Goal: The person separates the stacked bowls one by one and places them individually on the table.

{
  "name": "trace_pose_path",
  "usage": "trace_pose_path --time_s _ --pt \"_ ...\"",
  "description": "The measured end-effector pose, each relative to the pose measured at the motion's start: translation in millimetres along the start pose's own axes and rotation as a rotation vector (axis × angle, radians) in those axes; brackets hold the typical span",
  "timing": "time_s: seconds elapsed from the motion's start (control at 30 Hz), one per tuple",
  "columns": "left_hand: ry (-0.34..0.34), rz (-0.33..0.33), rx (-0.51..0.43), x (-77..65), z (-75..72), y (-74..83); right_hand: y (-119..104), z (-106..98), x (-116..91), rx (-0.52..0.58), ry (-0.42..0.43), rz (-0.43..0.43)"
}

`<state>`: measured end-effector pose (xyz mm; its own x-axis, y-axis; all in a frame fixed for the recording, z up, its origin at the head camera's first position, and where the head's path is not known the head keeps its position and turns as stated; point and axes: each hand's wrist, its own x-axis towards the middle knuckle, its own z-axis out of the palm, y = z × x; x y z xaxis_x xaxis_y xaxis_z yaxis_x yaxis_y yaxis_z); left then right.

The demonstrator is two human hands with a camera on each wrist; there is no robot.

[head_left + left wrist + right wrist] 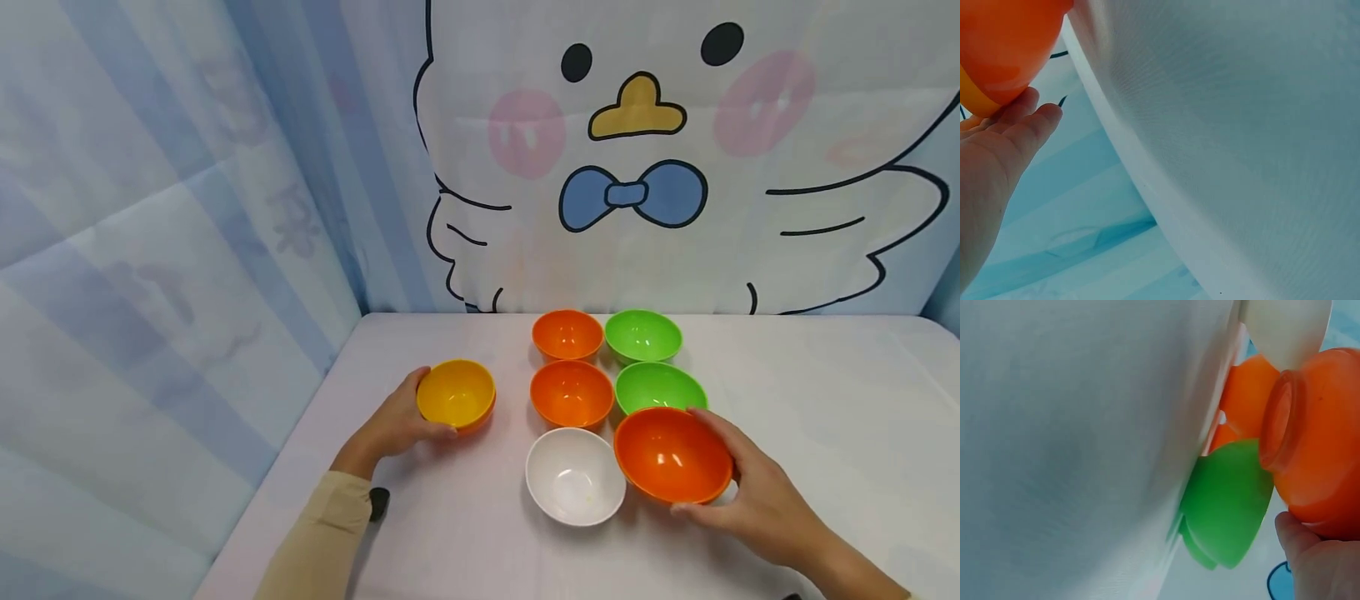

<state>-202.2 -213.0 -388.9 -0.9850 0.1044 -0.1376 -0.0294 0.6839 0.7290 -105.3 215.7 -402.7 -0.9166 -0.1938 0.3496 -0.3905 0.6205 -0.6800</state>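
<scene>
On the left of the head view, my left hand [401, 417] grips a yellow bowl [456, 393] nested in an orange bowl [1013, 47], thumb at the near side. The orange outer wall shows below the yellow rim in the left wrist view. My right hand [757, 483] holds another orange bowl [672, 454] by its right side, with the thumb at the near rim. That bowl is lifted off the table, its foot visible in the right wrist view. It overlaps the nearer green bowl [660, 385] and sits beside a white bowl [574, 479].
Two orange bowls, one farther [567, 333] and one nearer [572, 392], stand in a column behind the white bowl. A second green bowl [642, 335] is at the back. The white table [825, 392] ends against a curtain [465, 250] with a cartoon print.
</scene>
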Motion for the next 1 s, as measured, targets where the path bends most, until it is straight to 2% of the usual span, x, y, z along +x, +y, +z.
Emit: trace_pose_path --time_s 0.33,0.57,1.0 --pt "0.003 -0.004 0.002 -2.4 -0.3 0.2 2 0 -5 -0.022 -0.014 0.02" --pt "0.003 0.001 0.003 -2.6 -0.5 1.3 1 -1 -7 -0.047 -0.058 0.056" --pt "0.001 -0.002 0.008 -2.9 0.9 2.8 5 -3 -12 -0.078 -0.113 0.027"
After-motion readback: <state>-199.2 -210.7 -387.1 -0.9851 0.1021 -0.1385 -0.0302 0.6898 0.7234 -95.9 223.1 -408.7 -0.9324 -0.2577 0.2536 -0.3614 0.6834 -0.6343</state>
